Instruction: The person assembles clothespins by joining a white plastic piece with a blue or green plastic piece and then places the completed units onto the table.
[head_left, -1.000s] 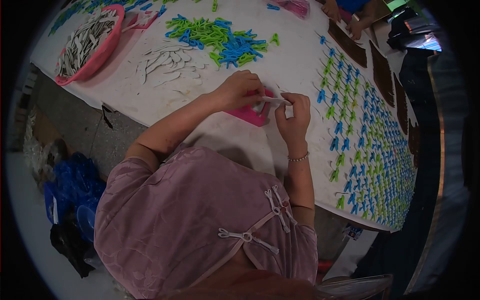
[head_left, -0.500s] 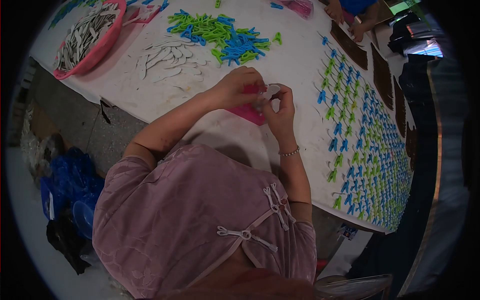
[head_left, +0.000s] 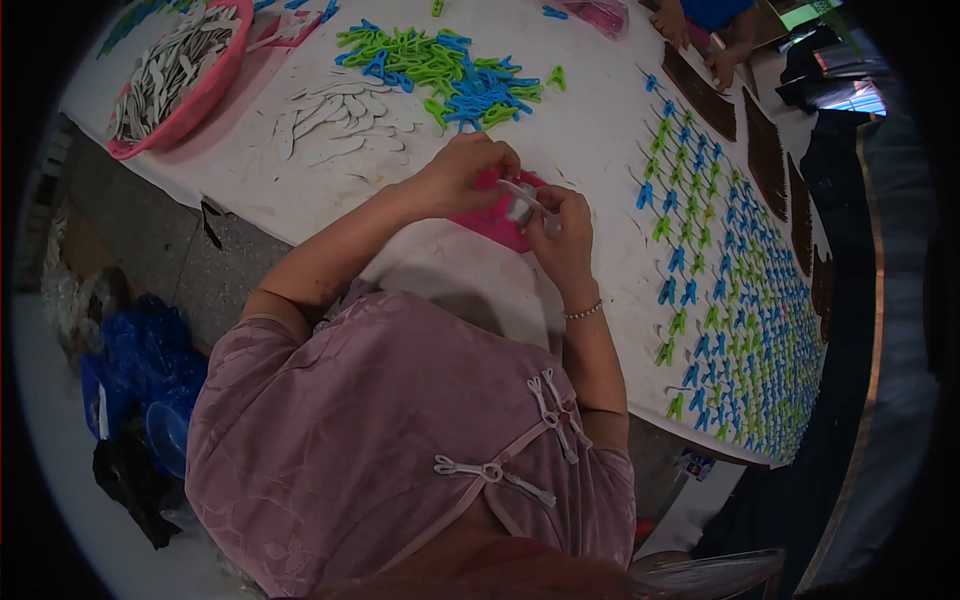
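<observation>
A slim white strip (head_left: 524, 193) stretches between my two hands over the pink board (head_left: 490, 226). Its left end is at the closed fingertips of my left hand (head_left: 463, 175). My right hand (head_left: 564, 240) pinches the other end between thumb and fingers. Just beneath the strip, a small whitish cup-like thing (head_left: 520, 208) stands on the board, partly covered by the strip and my fingers. Flat white pieces (head_left: 345, 118) lie in a loose heap beyond my left hand. Further back is a pile of green and blue clothespins (head_left: 450, 75).
A pink basin (head_left: 222, 82) full of similar white pieces stands at the far left. Rows of blue and green clothespins (head_left: 745, 300), clipped to thin pieces, cover the table's right side. Dark brown sheets (head_left: 697, 90) lie along the right edge, near another person's hands (head_left: 728, 62).
My hands have shifted slightly; the white piece at my right fingers now shows as a strip spanning both hands. The cup-like thing is more visible. The other person's hand moved slightly.
</observation>
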